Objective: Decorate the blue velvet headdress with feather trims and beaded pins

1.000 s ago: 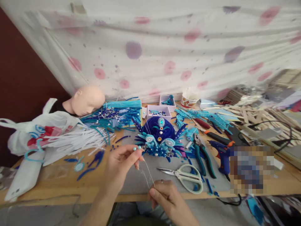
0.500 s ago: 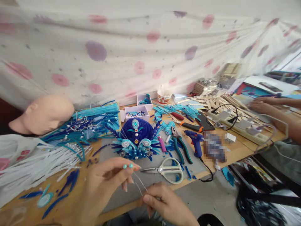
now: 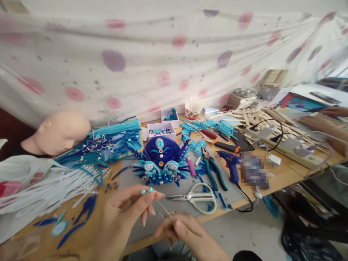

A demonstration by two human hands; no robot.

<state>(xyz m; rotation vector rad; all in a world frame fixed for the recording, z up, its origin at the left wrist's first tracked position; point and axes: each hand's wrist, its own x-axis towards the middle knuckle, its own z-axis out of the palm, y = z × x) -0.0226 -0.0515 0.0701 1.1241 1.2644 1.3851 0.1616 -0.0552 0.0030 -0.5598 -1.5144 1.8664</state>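
Two pearly turquoise beads (image 3: 147, 190) show at the fingertips of my left hand (image 3: 123, 206), which pinches them on thin wire. From there the pale wire (image 3: 163, 207) slants down to my right hand (image 3: 187, 232), whose thumb and fingers are closed on its lower part. Just beyond my hands sits a blue headdress (image 3: 160, 163) with gems, pearls and turquoise trim. Scissors with cream handles (image 3: 202, 198) lie to the right of my hands, on the grey mat (image 3: 146, 228).
Pliers (image 3: 213, 168) and a blue glue gun (image 3: 231, 163) with its cable lie at right. Left are a mannequin head (image 3: 65, 128) and white pipe cleaners (image 3: 54, 185). Bead boxes (image 3: 163, 136) stand behind. Another person's hands (image 3: 318, 121) are at far right, past a power strip (image 3: 285, 146).
The view has shifted slightly, so the table things appear further right. My right thumb and fingers have moved along the wire; my left hand keeps its pinch at the beads.
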